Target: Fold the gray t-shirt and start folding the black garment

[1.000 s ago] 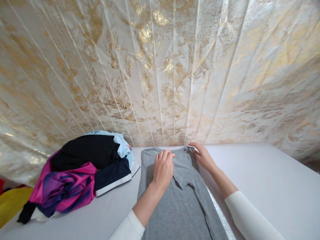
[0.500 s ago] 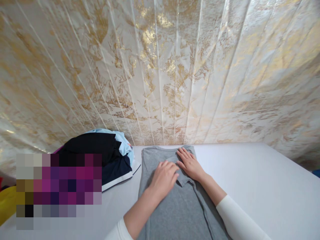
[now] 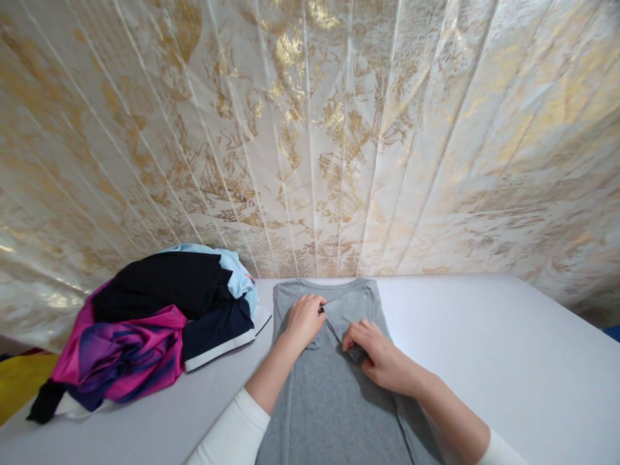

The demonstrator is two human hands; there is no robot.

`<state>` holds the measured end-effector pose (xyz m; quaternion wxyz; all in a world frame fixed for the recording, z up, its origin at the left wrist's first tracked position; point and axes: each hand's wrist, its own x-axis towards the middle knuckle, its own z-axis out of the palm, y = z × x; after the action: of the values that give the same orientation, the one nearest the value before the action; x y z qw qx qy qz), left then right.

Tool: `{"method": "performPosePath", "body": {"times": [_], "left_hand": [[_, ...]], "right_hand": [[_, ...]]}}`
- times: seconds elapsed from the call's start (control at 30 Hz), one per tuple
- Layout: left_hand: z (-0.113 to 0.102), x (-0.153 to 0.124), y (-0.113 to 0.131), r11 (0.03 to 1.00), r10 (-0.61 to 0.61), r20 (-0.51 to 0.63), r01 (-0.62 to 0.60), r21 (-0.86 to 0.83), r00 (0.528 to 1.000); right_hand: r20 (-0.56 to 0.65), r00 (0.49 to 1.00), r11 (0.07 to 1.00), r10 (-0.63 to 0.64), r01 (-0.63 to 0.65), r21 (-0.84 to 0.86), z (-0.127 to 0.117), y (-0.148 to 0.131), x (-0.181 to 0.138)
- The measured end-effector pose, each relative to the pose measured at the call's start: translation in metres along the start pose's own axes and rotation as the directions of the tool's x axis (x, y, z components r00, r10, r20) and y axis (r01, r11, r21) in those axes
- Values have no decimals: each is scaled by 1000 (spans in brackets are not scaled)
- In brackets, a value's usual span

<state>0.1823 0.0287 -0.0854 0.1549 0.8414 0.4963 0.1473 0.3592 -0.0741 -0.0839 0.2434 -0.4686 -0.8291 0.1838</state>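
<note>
Gold-patterned sheeting [image 3: 339,142] stands behind a white table [image 3: 484,342] bearing a grey garment [image 3: 334,420].

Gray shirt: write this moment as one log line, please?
left hand: at fold, gray shirt | right hand: curled on gray shirt | gray shirt: on table | clothes pile: left

Two grips [image 3: 304,320], one grey top [image 3: 334,416], one clothes pile [image 3: 157,284], one table [image 3: 508,361]

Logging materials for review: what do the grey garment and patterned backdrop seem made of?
Grey garment: matte, probably cotton knit, by its soft folds and mottled surface. Patterned backdrop: shiny, perhaps thin plastic or coated fabric, from its wrinkles and gold glints.
</note>
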Motion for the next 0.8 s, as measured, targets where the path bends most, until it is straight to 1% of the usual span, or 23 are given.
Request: {"method": "performPosePath", "body": {"times": [0.07, 0.1, 0.17, 0.23, 0.3, 0.43, 0.53, 0.67, 0.8], "left_hand": [[1, 1, 2, 999, -22, -22, 21, -27, 1000], [1, 1, 2, 999, -30, -33, 28, -41, 999], [2, 2, 2, 996, -38, -49, 35, -76, 998], [2, 4, 0, 992, -48, -54, 41, -117, 997], [2, 6, -3, 985, -65, -55, 55, -162, 996], [5, 10, -7, 969, -90, -47, 76, -235, 995], [7, 10, -8, 964, -68, -21, 60, -259, 997], [12, 8, -7, 966, -21, 1, 20, -256, 1000], [13, 8, -4, 976, -34, -37, 25, -216, 999]], "right_hand": [[-35, 999, 999, 33, -34, -27, 6, -1, -2], [-63, 997, 999, 47, -48, -14, 8, 0, -2], [-133, 988, 996, 77, -69, 63, 12, 3, -1], [-199, 973, 981, 116, -81, 176, 13, 7, -1], [-235, 960, 958, 150, -82, 275, 12, 11, -1], [-250, 955, 933, 157, -61, 355, 12, 13, -3], [-261, 952, 924, 160, -51, 379, 14, 14, -3], [-279, 941, 910, 190, -62, 409, 16, 15, -3], [-273, 941, 909, 203, -77, 411, 15, 16, -3]]}}
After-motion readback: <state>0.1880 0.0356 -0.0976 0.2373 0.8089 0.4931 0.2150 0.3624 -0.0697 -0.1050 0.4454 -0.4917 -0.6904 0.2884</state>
